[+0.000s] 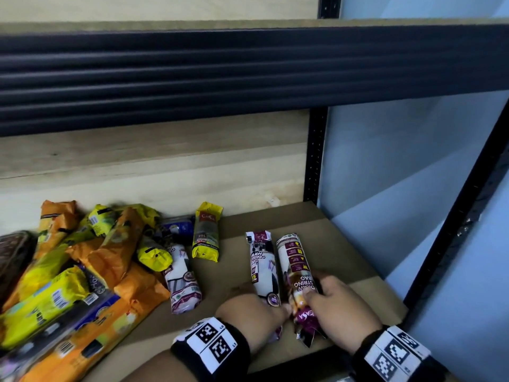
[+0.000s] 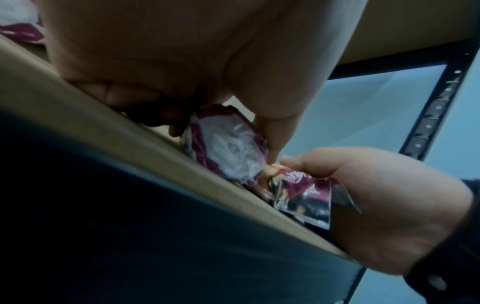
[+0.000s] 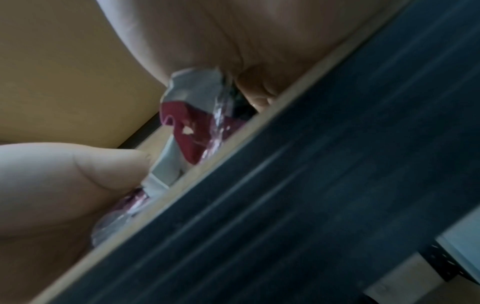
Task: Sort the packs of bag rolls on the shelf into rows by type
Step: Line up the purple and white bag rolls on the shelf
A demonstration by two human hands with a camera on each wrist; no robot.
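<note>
1. The right hand (image 1: 340, 308) has its fingers curled round the near end of a maroon-and-white drawstring pack (image 1: 296, 271), thumb on top; the pack lies flat on the shelf board (image 1: 344, 244).
2. The left hand (image 1: 249, 310) grips the near end of a second pack of the same type (image 1: 261, 264), which lies parallel at the first pack's 9 o'clock side, the two touching or nearly so along their length.
3. In the left wrist view the crimped near ends of both packs (image 2: 231, 152) sit at the board's front edge, with the right hand's thumb (image 2: 306, 162) on the right one.
4. A third maroon-and-white pack (image 1: 183, 282) lies alone at 9 o'clock from the held pair, well apart.
5. A yellow 25L pack (image 1: 207, 232) lies at 11 o'clock from the pair, near the back panel.
6. A mixed heap of orange and yellow packs (image 1: 82, 260) fills the shelf's left part, overlapping one another.
7. The black shelf beam (image 1: 248, 78) runs across at 12 o'clock.
</note>
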